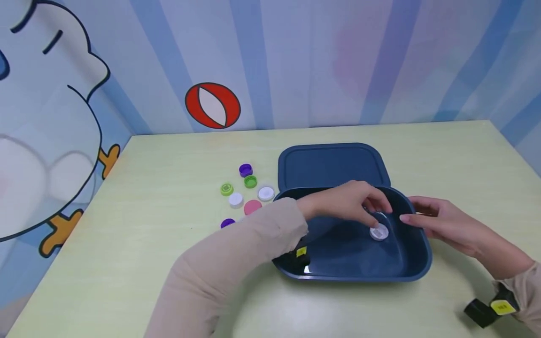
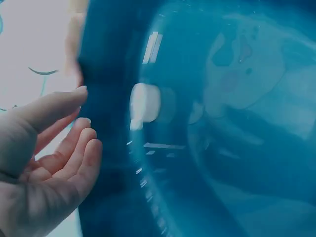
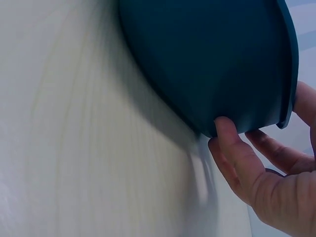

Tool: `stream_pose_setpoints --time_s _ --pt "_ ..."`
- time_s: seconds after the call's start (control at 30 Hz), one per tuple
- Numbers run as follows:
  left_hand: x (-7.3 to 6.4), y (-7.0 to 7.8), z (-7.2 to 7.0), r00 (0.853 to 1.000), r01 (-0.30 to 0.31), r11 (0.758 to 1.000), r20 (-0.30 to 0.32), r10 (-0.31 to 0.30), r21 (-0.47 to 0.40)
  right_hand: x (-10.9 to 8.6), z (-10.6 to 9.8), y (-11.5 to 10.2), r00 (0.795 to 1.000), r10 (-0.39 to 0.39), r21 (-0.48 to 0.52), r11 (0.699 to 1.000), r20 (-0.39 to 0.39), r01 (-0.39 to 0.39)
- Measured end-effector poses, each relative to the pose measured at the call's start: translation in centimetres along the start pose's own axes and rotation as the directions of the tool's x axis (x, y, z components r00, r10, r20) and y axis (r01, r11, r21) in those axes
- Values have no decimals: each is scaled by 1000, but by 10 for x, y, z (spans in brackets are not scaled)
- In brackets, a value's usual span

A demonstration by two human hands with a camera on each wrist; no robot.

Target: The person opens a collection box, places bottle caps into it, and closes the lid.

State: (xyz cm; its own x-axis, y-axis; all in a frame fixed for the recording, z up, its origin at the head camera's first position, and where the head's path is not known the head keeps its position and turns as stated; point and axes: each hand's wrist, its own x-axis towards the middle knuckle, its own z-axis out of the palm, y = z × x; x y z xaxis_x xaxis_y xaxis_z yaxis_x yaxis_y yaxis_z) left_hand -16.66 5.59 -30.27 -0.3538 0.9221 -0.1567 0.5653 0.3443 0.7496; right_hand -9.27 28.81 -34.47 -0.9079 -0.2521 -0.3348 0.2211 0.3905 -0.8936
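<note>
A dark blue plastic box (image 1: 338,279) stands on the table. Inside it, near the right end, lies a round white bottle cap (image 1: 379,232), a blurred white shape in the left wrist view. My left hand (image 1: 348,202) reaches over the box just above that cap. In the left wrist view the left hand (image 2: 54,153) shows loosely bent fingers with nothing between them, apart from the cap. My right hand (image 1: 450,227) holds the box's right end wall, thumb at the rim. The right wrist view shows its fingers (image 3: 237,153) against the wall's outside.
Behind the box lies its dark blue lid (image 1: 331,164). Left of the box are several loose caps, among them a purple cap (image 1: 245,170), a green cap (image 1: 251,181), a white cap (image 1: 235,200) and a pink cap (image 1: 252,206). A printed wall backs the table.
</note>
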Motion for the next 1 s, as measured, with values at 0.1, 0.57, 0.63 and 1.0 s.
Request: stream_pose_setpoints --time_s 0.1,0.57,0.63,1.0 --pt "-25 1 -15 999 17 999 -41 -19 -32 1 3 0 1000 0 -3 1000 -5 0" --pt "-148 -62 -65 911 150 923 -314 -269 -355 -1 2 5 1000 -7 17 1000 -10 8" --pt "-161 -74 -67 884 167 911 -352 -308 -378 -1 2 5 1000 -9 20 1000 -10 9" --pt "-205 -121 -70 750 258 861 -471 -464 -438 -3 1 4 1000 -2 16 1000 -16 3"
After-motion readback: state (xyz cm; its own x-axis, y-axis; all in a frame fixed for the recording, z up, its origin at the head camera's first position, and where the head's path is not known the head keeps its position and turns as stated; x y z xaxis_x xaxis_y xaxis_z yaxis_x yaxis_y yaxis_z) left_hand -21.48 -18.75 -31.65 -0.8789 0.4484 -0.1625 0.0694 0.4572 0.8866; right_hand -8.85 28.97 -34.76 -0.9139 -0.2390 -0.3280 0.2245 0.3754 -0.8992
